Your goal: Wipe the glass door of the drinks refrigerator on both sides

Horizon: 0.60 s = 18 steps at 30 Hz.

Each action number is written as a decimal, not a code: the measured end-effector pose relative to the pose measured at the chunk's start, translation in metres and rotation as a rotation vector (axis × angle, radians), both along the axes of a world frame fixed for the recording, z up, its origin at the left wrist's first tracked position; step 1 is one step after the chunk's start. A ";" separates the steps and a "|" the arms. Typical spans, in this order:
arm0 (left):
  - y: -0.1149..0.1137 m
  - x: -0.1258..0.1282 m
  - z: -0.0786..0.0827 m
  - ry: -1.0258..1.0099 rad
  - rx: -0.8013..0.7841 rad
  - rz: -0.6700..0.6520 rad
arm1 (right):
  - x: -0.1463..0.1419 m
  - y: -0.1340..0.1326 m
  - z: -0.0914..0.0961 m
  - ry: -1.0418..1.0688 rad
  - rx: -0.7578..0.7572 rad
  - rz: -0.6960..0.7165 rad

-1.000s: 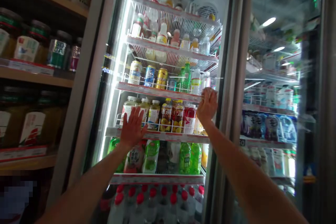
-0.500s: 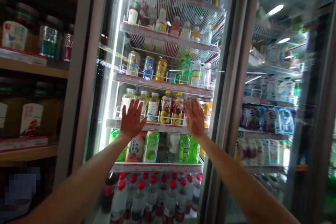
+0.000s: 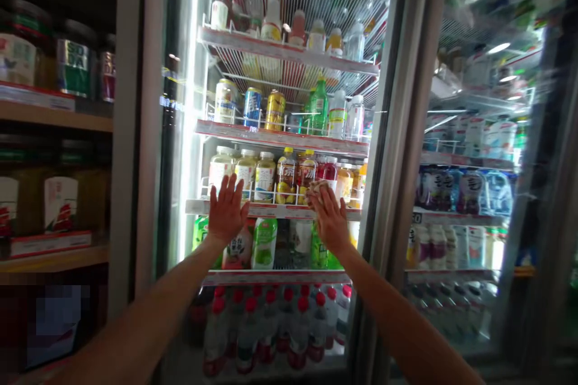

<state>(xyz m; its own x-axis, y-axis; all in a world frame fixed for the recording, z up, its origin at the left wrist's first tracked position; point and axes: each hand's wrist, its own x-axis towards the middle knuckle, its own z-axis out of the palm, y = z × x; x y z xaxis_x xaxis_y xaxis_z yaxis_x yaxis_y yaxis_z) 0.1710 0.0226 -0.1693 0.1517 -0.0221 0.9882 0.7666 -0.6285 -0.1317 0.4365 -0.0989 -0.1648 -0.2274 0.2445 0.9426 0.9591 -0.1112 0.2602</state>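
Observation:
My left hand (image 3: 227,210) lies flat with fingers spread, palm toward the glass door (image 3: 289,246) of a lit drinks cooler, apparently touching it. A crumpled, pale brownish cloth (image 3: 316,190) is under the fingers of my right hand (image 3: 332,216), pressed toward the same pane. Behind the glass, pale-labelled bottles (image 3: 264,175) stand near my left hand. Lemon-tea bottles with yellow caps (image 3: 286,175) and a red bottle (image 3: 328,171) are behind the right. Part of the cloth is hidden by my fingers.
The cooler's metal door frame (image 3: 401,150) runs up the right side. Beyond it another glass-fronted cooler (image 3: 469,192) holds bottles and packs. At left, wooden shelves (image 3: 54,117) carry jars and bottles. Red-capped bottles (image 3: 250,331) fill the cooler's bottom.
My right hand has moved a little left and down across the glass, and the cloth under its fingers now shows more clearly. My left hand stays nearly in place. The view has shifted slightly.

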 end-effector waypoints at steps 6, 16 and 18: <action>0.000 -0.002 -0.019 0.013 -0.028 -0.015 | 0.006 -0.001 0.003 0.441 0.258 -0.072; 0.000 -0.002 -0.019 0.022 -0.023 0.015 | 0.003 0.007 -0.026 0.304 0.242 -0.095; 0.000 -0.001 -0.019 0.011 -0.050 -0.010 | 0.006 0.005 -0.031 0.387 0.292 -0.126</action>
<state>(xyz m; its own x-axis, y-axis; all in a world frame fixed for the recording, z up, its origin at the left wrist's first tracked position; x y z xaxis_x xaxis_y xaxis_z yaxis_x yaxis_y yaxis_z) 0.1697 0.0226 -0.1888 0.1623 0.0261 0.9864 0.7587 -0.6425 -0.1078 0.4426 -0.0942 -0.1963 0.1671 -0.0394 0.9851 0.9536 -0.2473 -0.1717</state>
